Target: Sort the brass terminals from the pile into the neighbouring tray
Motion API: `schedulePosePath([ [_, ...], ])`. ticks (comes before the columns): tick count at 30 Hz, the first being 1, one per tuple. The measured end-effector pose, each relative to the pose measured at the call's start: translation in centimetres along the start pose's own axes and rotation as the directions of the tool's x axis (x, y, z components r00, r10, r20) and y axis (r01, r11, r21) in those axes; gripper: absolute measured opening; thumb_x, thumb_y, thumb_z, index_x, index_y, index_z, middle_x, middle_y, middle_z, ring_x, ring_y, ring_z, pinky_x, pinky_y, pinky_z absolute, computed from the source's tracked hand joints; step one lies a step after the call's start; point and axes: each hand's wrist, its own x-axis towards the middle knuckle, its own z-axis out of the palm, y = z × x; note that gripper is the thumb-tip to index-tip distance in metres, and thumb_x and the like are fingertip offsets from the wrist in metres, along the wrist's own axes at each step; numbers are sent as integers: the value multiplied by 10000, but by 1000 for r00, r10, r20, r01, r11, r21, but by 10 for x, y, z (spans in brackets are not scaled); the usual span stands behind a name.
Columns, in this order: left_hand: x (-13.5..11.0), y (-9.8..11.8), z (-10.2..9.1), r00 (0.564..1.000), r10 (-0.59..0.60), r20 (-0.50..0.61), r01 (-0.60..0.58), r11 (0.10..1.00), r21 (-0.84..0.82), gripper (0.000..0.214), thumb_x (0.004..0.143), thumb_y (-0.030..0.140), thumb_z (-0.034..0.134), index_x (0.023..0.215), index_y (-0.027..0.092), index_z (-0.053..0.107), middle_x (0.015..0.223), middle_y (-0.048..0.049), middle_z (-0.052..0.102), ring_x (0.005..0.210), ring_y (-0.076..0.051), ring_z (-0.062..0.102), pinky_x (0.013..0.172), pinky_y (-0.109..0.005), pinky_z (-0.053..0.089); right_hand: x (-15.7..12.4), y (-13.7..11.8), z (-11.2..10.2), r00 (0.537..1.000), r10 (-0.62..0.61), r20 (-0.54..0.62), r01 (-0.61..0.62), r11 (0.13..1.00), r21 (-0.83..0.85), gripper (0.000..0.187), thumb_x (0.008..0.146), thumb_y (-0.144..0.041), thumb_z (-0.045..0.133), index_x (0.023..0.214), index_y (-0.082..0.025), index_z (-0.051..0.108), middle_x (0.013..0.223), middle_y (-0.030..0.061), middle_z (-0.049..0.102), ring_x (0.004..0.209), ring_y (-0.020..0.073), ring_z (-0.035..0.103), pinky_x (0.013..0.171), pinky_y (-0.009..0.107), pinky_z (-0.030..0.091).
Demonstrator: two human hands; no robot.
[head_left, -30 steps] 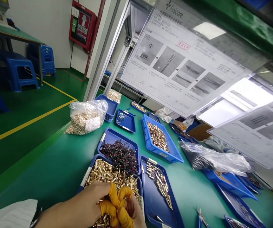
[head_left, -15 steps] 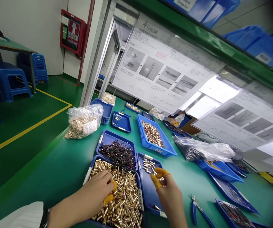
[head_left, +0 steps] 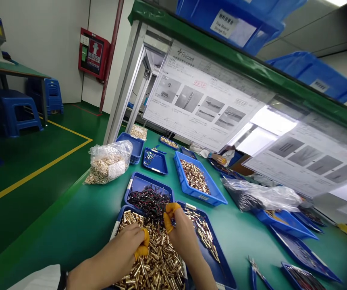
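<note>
My left hand (head_left: 129, 243), with orange finger cots, rests over a blue tray (head_left: 115, 225) heaped with small brass tubes (head_left: 158, 262), thumb and finger pinched among them. My right hand (head_left: 181, 229) reaches forward to the near edge of the tray of thin red and black wires (head_left: 149, 197), its cot-covered thumb and finger pinched at the wires. What either pinch holds is too small to make out. To the right of that hand lies a flat blue tray of finished pins (head_left: 203, 233).
A clear bag of brass parts (head_left: 108, 161) lies at the left bench edge. Further blue trays (head_left: 196, 179) and another bag (head_left: 260, 197) stand beyond. Blue-handled pliers (head_left: 256, 274) lie at the right. Another person's hand (head_left: 218, 159) works opposite. Instruction sheets (head_left: 203, 102) hang overhead.
My right hand swung left from the tray of finished pins to the wire tray. My left hand stayed on the brass tubes. The camera tilted up slightly.
</note>
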Motion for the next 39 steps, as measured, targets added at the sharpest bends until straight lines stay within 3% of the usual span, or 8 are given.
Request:
schedulePosePath([
  [3,-1,5,-2,998,-11,-67,2,991,-134,227,799,18,396,883,185,525,942,-39,552,895,-192,502,788,-289,406,-23,-9,-6,991,88,-106,-82,995,56,78,834,-216,439,757,-208,444,574,-31,463,458,135,458,437,251,380],
  [5,-1,11,-5,996,-35,-85,15,974,-228,234,826,64,390,940,193,548,971,-39,568,913,-189,512,801,-282,407,-41,-22,-2,973,180,-142,-138,954,266,115,834,-257,481,730,-213,460,595,-27,489,495,128,498,460,227,419],
  [8,1,18,-9,991,-93,-96,60,950,-305,202,826,116,415,883,191,594,933,-36,593,879,-184,534,773,-268,419,-61,-44,13,934,352,-67,-240,754,611,118,779,-319,576,782,-206,542,682,4,582,588,143,573,557,236,490],
  [12,3,20,-11,976,-167,-136,108,927,-360,175,812,165,445,855,199,611,890,-23,610,859,-186,539,764,-272,425,-71,-58,29,887,455,80,-375,610,698,215,762,-377,585,866,-189,588,761,53,653,663,180,633,578,251,492],
  [19,4,20,-9,981,-152,-121,98,924,-370,155,766,177,480,807,187,629,842,-23,615,772,-176,535,692,-256,431,-71,-56,22,844,482,235,-490,515,703,260,717,-412,640,715,-163,565,521,-21,553,433,96,503,420,194,349],
  [23,4,21,-10,984,-126,-125,72,927,-367,141,785,240,507,777,179,634,788,-23,619,734,-172,534,669,-256,425,-69,-62,15,831,435,346,-504,326,800,315,711,-452,653,688,-171,513,469,-78,469,369,44,386,381,164,279],
  [37,1,26,-11,976,-62,-207,-27,915,-403,141,785,216,493,732,168,615,741,-22,598,696,-159,535,631,-245,422,-64,-59,9,822,369,433,-445,-57,894,301,714,-480,650,744,-186,593,530,-33,605,443,89,509,492,207,395],
  [39,1,25,-12,975,-59,-214,-36,910,-413,145,786,211,487,741,169,619,742,-23,595,695,-158,531,631,-245,424,-62,-59,6,833,320,451,-461,-51,886,282,734,-463,639,753,-186,593,524,-30,617,439,98,539,492,214,418],
])
